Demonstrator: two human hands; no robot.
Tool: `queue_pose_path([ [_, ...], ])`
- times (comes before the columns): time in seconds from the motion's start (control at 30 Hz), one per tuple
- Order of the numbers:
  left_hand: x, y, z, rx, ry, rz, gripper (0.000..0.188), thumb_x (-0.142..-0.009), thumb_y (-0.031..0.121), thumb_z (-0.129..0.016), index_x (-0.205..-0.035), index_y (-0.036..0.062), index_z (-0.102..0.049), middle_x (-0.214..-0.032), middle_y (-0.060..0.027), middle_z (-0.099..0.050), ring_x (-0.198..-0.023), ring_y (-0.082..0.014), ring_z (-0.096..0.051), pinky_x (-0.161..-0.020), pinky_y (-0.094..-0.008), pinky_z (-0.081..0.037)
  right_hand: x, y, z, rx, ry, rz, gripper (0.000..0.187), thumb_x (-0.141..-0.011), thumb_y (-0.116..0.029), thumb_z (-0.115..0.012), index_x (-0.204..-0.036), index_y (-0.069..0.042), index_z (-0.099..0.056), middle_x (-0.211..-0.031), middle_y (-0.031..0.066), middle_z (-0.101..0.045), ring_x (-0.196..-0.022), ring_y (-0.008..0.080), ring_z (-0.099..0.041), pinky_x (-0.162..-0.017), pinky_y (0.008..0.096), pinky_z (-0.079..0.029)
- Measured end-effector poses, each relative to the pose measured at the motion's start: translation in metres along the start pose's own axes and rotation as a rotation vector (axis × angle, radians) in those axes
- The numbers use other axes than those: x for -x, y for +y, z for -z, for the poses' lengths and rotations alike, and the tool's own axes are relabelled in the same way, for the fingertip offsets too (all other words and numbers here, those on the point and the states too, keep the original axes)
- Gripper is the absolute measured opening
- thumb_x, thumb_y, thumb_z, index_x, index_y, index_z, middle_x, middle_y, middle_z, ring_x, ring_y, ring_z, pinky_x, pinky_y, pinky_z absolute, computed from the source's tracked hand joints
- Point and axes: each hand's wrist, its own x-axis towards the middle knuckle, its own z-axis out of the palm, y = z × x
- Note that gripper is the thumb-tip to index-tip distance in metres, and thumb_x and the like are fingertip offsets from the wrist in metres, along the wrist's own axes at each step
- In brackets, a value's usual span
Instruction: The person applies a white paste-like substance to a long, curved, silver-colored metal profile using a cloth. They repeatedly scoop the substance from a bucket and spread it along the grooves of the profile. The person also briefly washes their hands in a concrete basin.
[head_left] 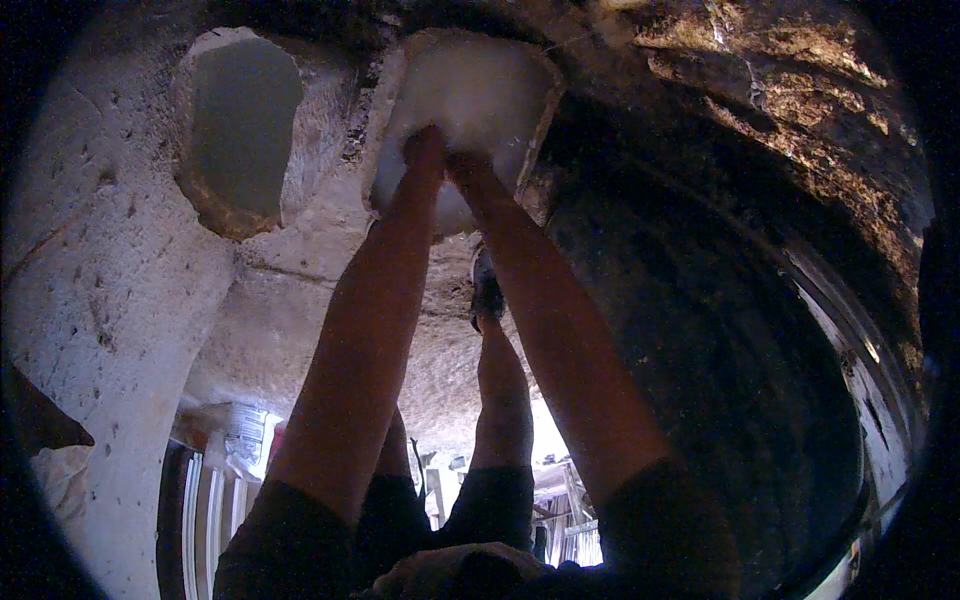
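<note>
Both my arms reach forward and down into a roughly square basin (546,110) with worn, pale edges. Cloudy greyish liquid (465,85) fills it. My left hand (424,143) is sunk in the liquid to about the wrist. Close beside it, my right hand (466,163) goes in too. The murky liquid hides the fingers of both hands, so I cannot tell whether they are open or closed, or what they touch.
Left of the basin is a smaller oval basin (245,130) of dull greenish-grey liquid. A large dark, rounded shape (710,370) lies to the right. Rough, sunlit ground or wall (800,120) is at the far right. My shoe (487,290) stands just before the basin.
</note>
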Motion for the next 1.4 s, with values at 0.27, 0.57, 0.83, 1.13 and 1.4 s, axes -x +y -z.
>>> queue_pose_path([
  [0.27,0.066,0.041,0.091,0.218,0.056,-0.279,0.033,-0.087,0.027,-0.052,-0.11,0.0033,-0.06,-0.103,-0.0192,-0.063,-0.095,-0.0342,-0.06,-0.083,-0.0483,-0.046,0.036,0.003,0.015,-0.309,0.216,-0.095,0.047,-0.08,-0.033,-0.063,-0.111,0.001,-0.054,-0.109,0.0228,-0.059,-0.099,0.0377,-0.058,-0.086,0.0439,-0.047],
  [0.57,0.074,0.101,0.144,1.348,0.081,0.349,0.043,-0.086,0.033,-0.056,-0.114,0.0001,-0.056,-0.118,-0.0187,-0.055,-0.101,-0.0301,-0.055,-0.082,-0.0424,-0.047,0.044,-0.016,0.093,-0.159,-0.001,-0.145,0.042,-0.075,-0.029,-0.069,-0.103,0.002,-0.06,-0.106,0.0237,-0.06,-0.099,0.0401,-0.057,-0.087,0.0453,-0.045],
  [0.83,0.062,0.09,0.129,0.619,0.175,-0.388,0.031,-0.085,0.023,-0.054,-0.106,0.0009,-0.061,-0.097,-0.0169,-0.061,-0.09,-0.032,-0.057,-0.077,-0.0442,-0.046,0.035,0.021,0.033,-0.003,0.377,-0.014,0.032,-0.084,-0.027,-0.054,-0.102,-0.002,-0.062,-0.1,0.0247,-0.06,-0.092,0.0374,-0.06,-0.078,0.0434,-0.05],
  [1.13,0.019,0.058,0.107,0.562,0.087,-0.289,0.032,-0.086,0.025,-0.054,-0.107,0.0014,-0.06,-0.098,-0.0165,-0.061,-0.091,-0.0316,-0.058,-0.077,-0.0435,-0.046,0.049,-0.021,0.046,0.066,0.077,-0.228,0.045,-0.079,-0.043,-0.055,-0.096,-0.002,-0.063,-0.096,0.0224,-0.064,-0.092,0.0392,-0.062,-0.083,0.0463,-0.049],
  [1.4,0.011,0.059,0.123,0.51,0.052,-0.295,0.034,-0.087,0.027,-0.053,-0.108,0.0017,-0.06,-0.1,-0.0162,-0.061,-0.091,-0.0311,-0.058,-0.078,-0.0432,-0.047,0.038,-0.01,0.061,0.202,-0.035,-0.083,0.041,-0.074,-0.036,-0.061,-0.093,0.001,-0.063,-0.1,0.0172,-0.064,-0.093,0.0339,-0.064,-0.081,0.0433,-0.051],
])
